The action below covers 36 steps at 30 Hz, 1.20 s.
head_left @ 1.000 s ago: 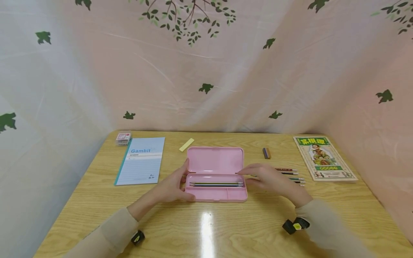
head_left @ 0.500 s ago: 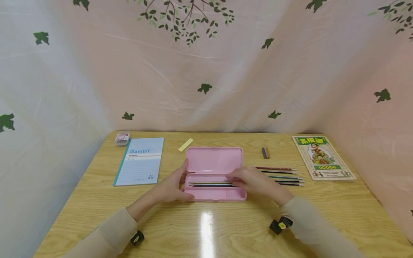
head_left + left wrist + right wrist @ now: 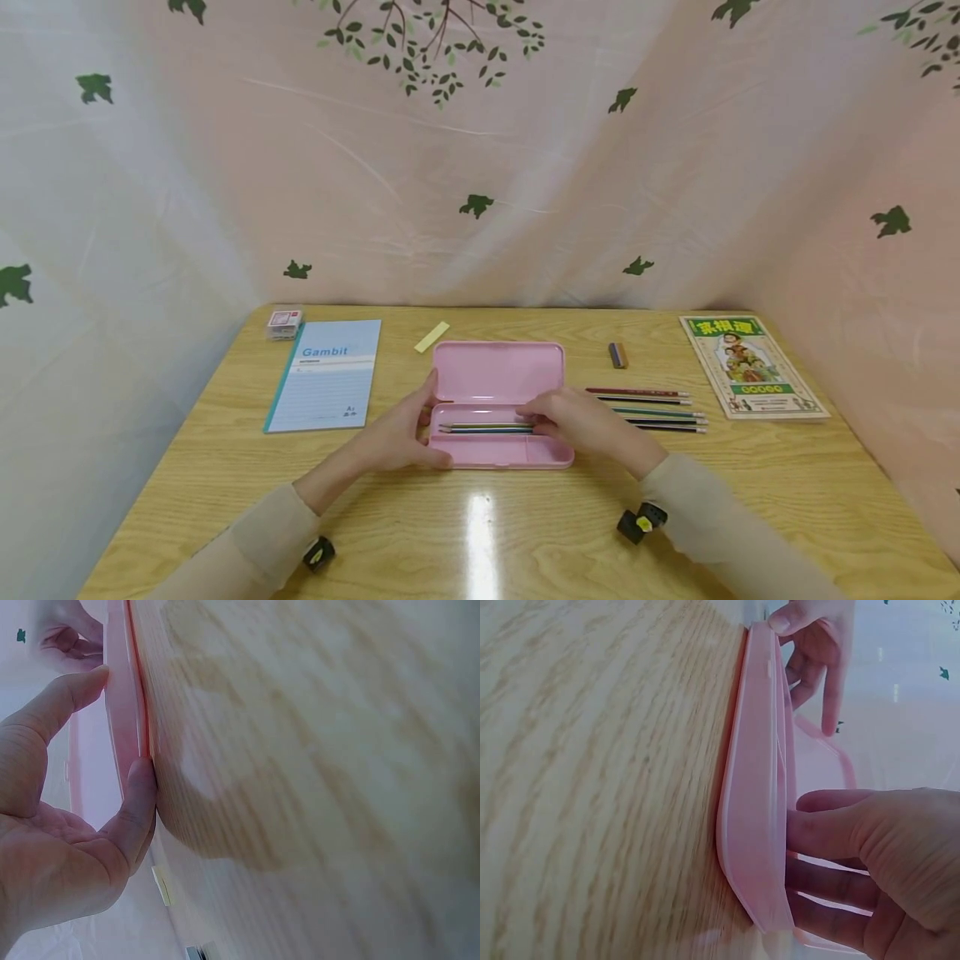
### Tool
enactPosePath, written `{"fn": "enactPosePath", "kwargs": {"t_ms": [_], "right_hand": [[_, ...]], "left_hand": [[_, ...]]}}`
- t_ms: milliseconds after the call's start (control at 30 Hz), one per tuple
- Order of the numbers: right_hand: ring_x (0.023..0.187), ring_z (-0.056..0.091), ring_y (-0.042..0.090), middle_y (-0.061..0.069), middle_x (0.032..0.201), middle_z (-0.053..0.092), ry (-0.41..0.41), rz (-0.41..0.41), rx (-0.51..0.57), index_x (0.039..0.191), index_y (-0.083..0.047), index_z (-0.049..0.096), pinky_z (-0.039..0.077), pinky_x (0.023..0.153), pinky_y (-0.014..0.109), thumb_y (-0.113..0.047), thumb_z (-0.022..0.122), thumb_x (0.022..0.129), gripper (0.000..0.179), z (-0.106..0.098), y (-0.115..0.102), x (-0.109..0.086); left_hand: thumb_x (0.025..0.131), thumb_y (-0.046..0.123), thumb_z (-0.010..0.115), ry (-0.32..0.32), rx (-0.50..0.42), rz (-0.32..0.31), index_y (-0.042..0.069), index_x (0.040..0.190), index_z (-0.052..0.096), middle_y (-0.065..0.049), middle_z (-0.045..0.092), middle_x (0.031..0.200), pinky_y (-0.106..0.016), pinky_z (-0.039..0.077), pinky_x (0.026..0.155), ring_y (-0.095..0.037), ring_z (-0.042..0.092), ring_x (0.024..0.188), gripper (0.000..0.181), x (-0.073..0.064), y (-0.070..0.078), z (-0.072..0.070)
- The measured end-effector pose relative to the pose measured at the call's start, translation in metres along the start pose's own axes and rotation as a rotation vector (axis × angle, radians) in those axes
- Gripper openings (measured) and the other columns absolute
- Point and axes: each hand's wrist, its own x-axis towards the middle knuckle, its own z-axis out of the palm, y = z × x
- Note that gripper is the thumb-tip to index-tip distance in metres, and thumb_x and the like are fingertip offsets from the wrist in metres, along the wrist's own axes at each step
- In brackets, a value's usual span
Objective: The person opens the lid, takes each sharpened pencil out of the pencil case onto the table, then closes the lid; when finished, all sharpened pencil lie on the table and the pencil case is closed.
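Observation:
A pink pencil case (image 3: 480, 452) lies on the table with its lid (image 3: 498, 371) raised. Several pencils (image 3: 483, 428) lie in its long compartment, tips to the left. My left hand (image 3: 408, 429) grips the case's left end, thumb at the front corner and fingers behind; the left wrist view shows thumb and fingers on its edge. Over the case's right part, my right hand (image 3: 581, 421) reaches in with bent fingers at the pencils' right ends. Its fingertips (image 3: 817, 832) dip behind the wall in the right wrist view, so their hold on the pencils is hidden.
Several loose pencils (image 3: 660, 412) lie right of the case. Behind them is a small brown and blue block (image 3: 617, 356). A comic-style booklet (image 3: 753, 367) lies far right. On the left are a blue notebook (image 3: 324, 375), a small white box (image 3: 285, 324) and a yellow strip (image 3: 432, 337).
My right hand has moved left from beside the case's right end to over the pencils inside, uncovering more of the loose pencils. The left hand and the case have stayed in place.

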Motion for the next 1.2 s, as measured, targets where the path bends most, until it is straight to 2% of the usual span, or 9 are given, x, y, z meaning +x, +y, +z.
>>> {"fn": "enactPosePath", "kwargs": {"t_ms": [167, 300, 467, 600, 867, 1200], "right_hand": [[0.085, 0.066, 0.008, 0.0, 0.098, 0.075, 0.006, -0.01, -0.043, 0.117, -0.006, 0.076, 0.057, 0.077, 0.03, 0.001, 0.073, 0.091, 0.027, 0.0, -0.005, 0.001], [0.078, 0.063, 0.007, 0.0, 0.095, 0.075, -0.008, 0.018, -0.052, 0.118, -0.006, 0.076, 0.055, 0.071, 0.027, 0.002, 0.073, 0.091, 0.028, 0.0, -0.009, 0.002], [0.083, 0.066, 0.01, 0.002, 0.097, 0.075, -0.019, 0.036, -0.076, 0.116, -0.006, 0.077, 0.056, 0.074, 0.03, 0.004, 0.074, 0.089, 0.029, 0.001, -0.011, 0.004], [0.08, 0.065, 0.01, 0.0, 0.093, 0.073, -0.022, 0.031, -0.093, 0.112, -0.008, 0.078, 0.055, 0.073, 0.03, 0.004, 0.074, 0.088, 0.027, 0.002, -0.011, 0.006], [0.085, 0.067, 0.013, 0.001, 0.093, 0.073, -0.021, 0.043, -0.122, 0.11, -0.008, 0.078, 0.056, 0.074, 0.031, 0.002, 0.077, 0.087, 0.026, 0.004, -0.011, 0.006], [0.086, 0.068, 0.014, 0.002, 0.095, 0.074, -0.008, 0.046, -0.103, 0.11, -0.007, 0.078, 0.056, 0.076, 0.032, 0.002, 0.078, 0.086, 0.026, 0.004, -0.011, 0.005]], "left_hand": [[0.076, 0.019, 0.091, -0.003, -0.018, 0.009, 0.005, 0.162, -0.005, -0.015, 0.052, 0.136, -0.044, 0.044, 0.103, -0.024, 0.055, 0.119, 0.13, 0.0, 0.0, 0.0], [0.075, 0.019, 0.092, -0.003, -0.017, 0.01, 0.004, 0.162, -0.005, -0.015, 0.052, 0.136, -0.044, 0.045, 0.102, -0.023, 0.055, 0.118, 0.13, 0.0, 0.0, 0.0], [0.076, 0.019, 0.092, -0.002, -0.008, 0.005, 0.006, 0.162, -0.005, -0.014, 0.052, 0.136, -0.043, 0.046, 0.101, -0.023, 0.055, 0.117, 0.13, 0.0, 0.001, 0.0], [0.076, 0.021, 0.092, 0.0, 0.011, -0.005, 0.007, 0.163, -0.004, -0.012, 0.052, 0.135, -0.043, 0.045, 0.101, -0.023, 0.054, 0.115, 0.13, -0.001, 0.001, 0.0], [0.076, 0.021, 0.091, -0.006, -0.006, 0.004, 0.008, 0.163, -0.004, -0.014, 0.051, 0.137, -0.044, 0.045, 0.102, -0.023, 0.055, 0.117, 0.13, 0.0, 0.001, 0.0], [0.076, 0.018, 0.091, -0.007, -0.022, 0.011, 0.005, 0.162, -0.005, -0.015, 0.052, 0.136, -0.044, 0.045, 0.101, -0.024, 0.055, 0.117, 0.129, -0.001, 0.002, 0.0]]}}
